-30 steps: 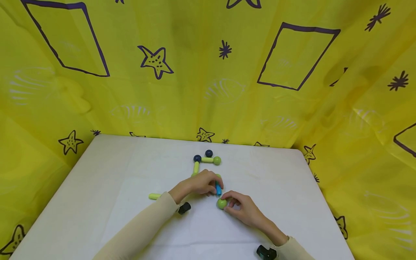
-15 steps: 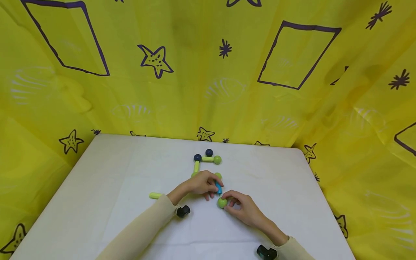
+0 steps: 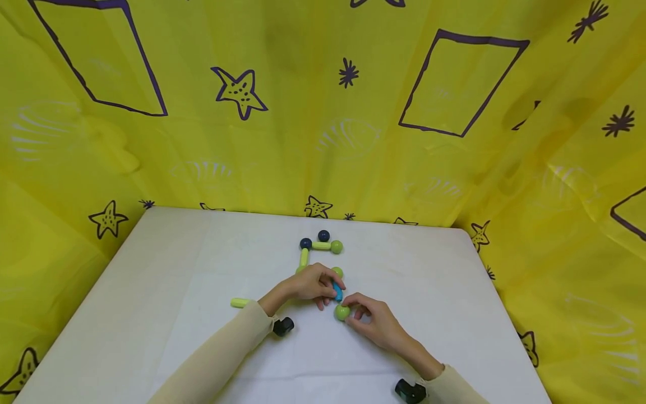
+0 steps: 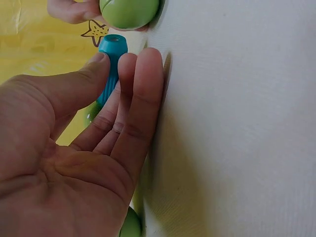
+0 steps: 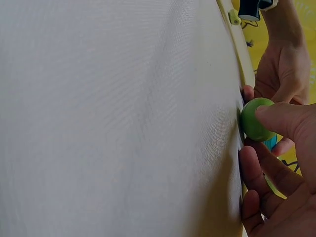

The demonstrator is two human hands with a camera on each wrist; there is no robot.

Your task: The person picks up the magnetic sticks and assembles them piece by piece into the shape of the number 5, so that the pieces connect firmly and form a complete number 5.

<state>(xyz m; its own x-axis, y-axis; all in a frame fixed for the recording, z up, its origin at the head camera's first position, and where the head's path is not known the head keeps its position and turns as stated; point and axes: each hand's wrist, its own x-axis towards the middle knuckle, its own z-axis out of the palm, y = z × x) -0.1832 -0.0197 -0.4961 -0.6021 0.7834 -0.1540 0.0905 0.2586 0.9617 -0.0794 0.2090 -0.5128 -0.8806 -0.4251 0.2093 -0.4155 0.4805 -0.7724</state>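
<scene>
My left hand (image 3: 314,282) pinches a blue ribbed rod (image 3: 337,291) between thumb and fingers. In the left wrist view the blue rod (image 4: 112,47) shows a hole in its near end, which faces a green ball (image 4: 129,11). My right hand (image 3: 379,322) holds that green ball (image 3: 342,312) at the tabletop, thumb on one side and fingers on the other. Ball and rod end are close; a small gap shows between them in the left wrist view. Another green ball (image 3: 337,272) lies at the rod's far end, partly behind the left hand.
Farther back, a dark blue ball (image 3: 305,243) joins two yellow-green rods (image 3: 321,246), one running to a green ball (image 3: 336,247). A second dark ball (image 3: 323,235) lies behind. A loose yellow-green rod (image 3: 239,302) lies left, partly hidden by the left sleeve. Yellow curtains border the white table (image 3: 202,241).
Both hands stay nearly in place, keeping the blue rod and green ball. The left hand's lower fingers have stretched out a little beneath the rod. The view has shifted very slightly.
</scene>
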